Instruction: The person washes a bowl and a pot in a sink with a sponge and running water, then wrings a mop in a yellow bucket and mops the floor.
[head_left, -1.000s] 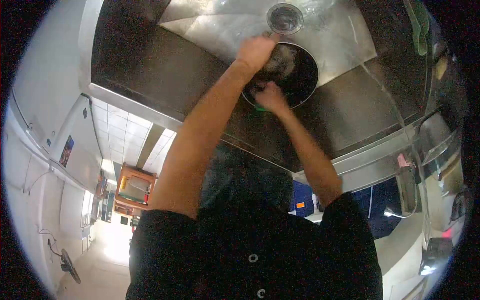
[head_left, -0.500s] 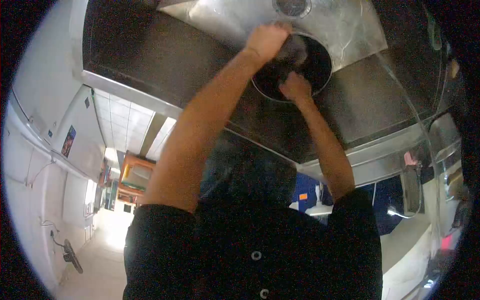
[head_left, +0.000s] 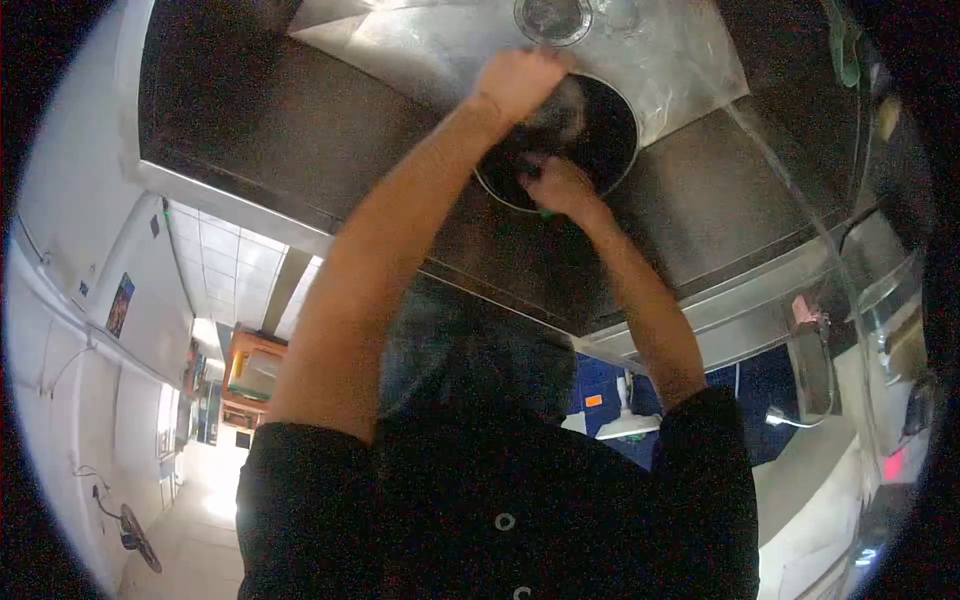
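Observation:
A dark round pan (head_left: pixel 612 135) with a thin pale rim rests tilted at the front edge of the metal sink (head_left: pixel 420 40). My left hand (head_left: pixel 520 85) is closed on the pan's far left rim; whether a handle is under the fingers is hidden. Inside the near part of the pan, my right hand (head_left: pixel 565 188) is closed, knuckles up and somewhat blurred. Under it peeks a sliver of a green scrub pad (head_left: pixel 546 212), mostly covered by the hand. The pan's inside looks wet, with a greyish smear.
Beyond the pan lies the sink drain (head_left: pixel 553 18). Dark brown counter (head_left: pixel 270 110) flanks the sink on both sides, with a metal front edge (head_left: pixel 240 205). A green cloth-like thing (head_left: pixel 845 50) lies at the far right. A fan (head_left: pixel 138 538) shows at lower left.
My right hand has shifted left and slightly nearer me within the pan, and a bit of green now shows under it. My left hand keeps its grip; the whole view has shifted slightly.

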